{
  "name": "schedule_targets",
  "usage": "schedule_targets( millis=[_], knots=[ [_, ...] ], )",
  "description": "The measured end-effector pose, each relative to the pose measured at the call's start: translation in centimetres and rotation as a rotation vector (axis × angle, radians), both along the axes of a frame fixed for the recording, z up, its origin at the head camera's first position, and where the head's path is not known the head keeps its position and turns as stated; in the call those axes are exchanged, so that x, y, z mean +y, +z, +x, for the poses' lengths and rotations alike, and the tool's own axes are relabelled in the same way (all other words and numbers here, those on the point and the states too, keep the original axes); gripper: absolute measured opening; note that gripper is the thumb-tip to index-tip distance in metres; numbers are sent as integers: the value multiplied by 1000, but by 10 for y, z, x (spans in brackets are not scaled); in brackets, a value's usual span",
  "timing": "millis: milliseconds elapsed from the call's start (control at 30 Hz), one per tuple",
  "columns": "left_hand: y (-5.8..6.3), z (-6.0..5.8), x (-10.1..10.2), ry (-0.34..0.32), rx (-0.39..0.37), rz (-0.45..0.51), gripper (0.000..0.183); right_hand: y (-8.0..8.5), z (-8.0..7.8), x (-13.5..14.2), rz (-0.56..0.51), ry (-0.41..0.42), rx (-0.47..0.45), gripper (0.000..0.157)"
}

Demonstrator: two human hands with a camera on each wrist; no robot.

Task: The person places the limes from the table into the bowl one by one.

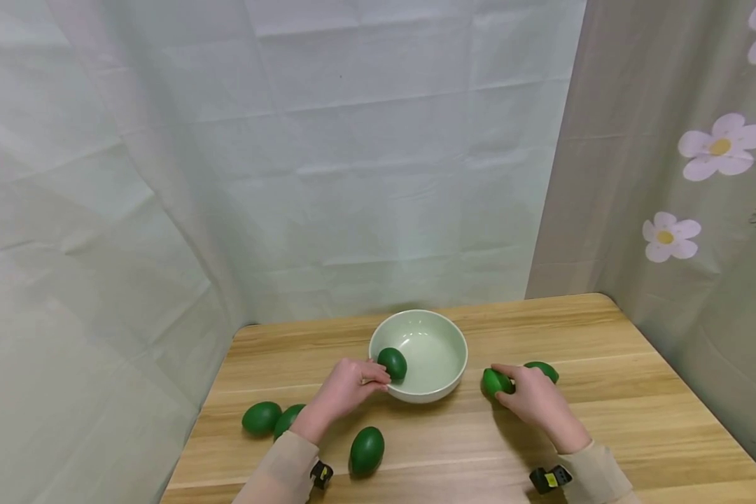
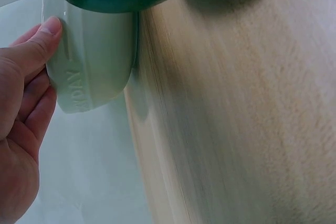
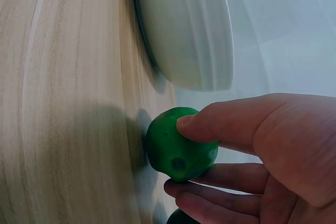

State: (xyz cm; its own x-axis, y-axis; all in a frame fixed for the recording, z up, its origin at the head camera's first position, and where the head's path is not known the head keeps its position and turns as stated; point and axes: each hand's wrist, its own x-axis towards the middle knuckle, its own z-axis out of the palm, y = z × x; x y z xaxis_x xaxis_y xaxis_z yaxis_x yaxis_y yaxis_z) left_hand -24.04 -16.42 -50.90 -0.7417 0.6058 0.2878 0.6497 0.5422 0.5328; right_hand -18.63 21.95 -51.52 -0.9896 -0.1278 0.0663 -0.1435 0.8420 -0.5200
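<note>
A pale green bowl (image 1: 444, 336) stands on the table, with a dark green, avocado-like fruit (image 1: 392, 363) inside by its left wall. At the bowl's front left rim is my left hand (image 1: 343, 392). Its thumb (image 2: 51, 25) presses the outer wall while the other fingers curl at the rim. Right of the bowl, my right hand (image 1: 537, 399) pinches a brighter green lime (image 3: 176, 145) between thumb and fingers, low by the tabletop. Another lime (image 1: 543, 370) lies just beyond that hand, partly hidden by it.
Near the left forearm lie more dark green fruits: one at the left (image 1: 261, 418), a neighbouring fruit (image 1: 288, 420) partly covered by the arm, and a nearer fruit (image 1: 367, 451) between the arms. The wooden table (image 1: 630, 392) ends at hanging cloth (image 1: 378, 210) behind and on both sides.
</note>
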Motion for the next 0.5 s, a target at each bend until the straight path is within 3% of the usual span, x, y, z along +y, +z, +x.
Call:
schedule_targets(
  millis=[167,500],
  knots=[
    [0,0,0,1,1,0,15,1,1,0,-19,-13,-6,55],
    [-1,-1,0,-1,-1,8,14,6,1,2,-19,7,83,55]
  ],
)
